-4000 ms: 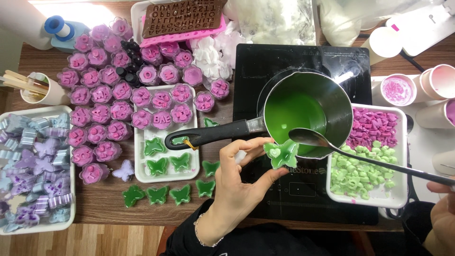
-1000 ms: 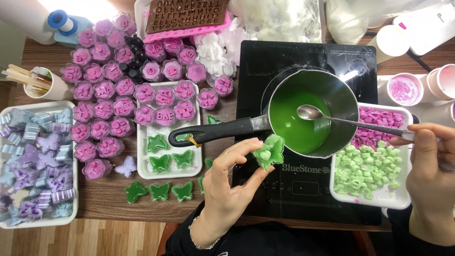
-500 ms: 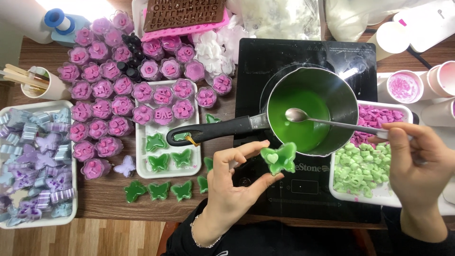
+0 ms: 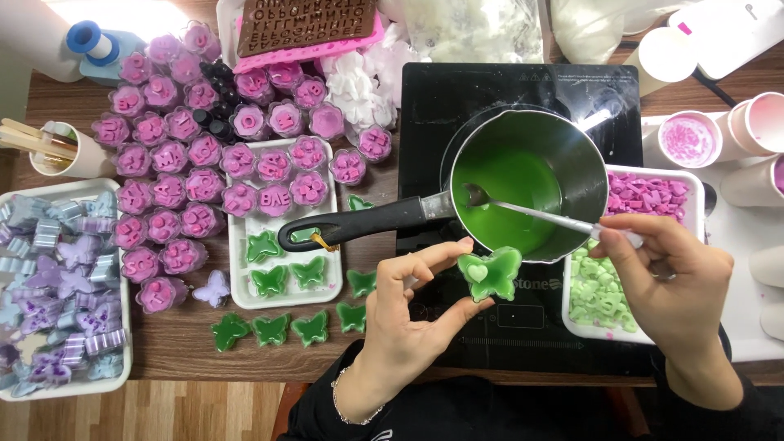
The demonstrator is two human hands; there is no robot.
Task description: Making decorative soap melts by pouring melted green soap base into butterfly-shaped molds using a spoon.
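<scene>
Several green butterflies [image 4: 282,329] done; left hand [image 4: 408,327] pinching another butterfly [image 4: 490,273], right hand [image 4: 674,282] gripping spoon [image 4: 531,211] in pot [image 4: 531,184].

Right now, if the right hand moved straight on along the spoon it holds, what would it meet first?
Probably the pot: the right hand points up-left along the spoon, whose bowl lies over the green liquid. Its height above that is unclear.
</scene>
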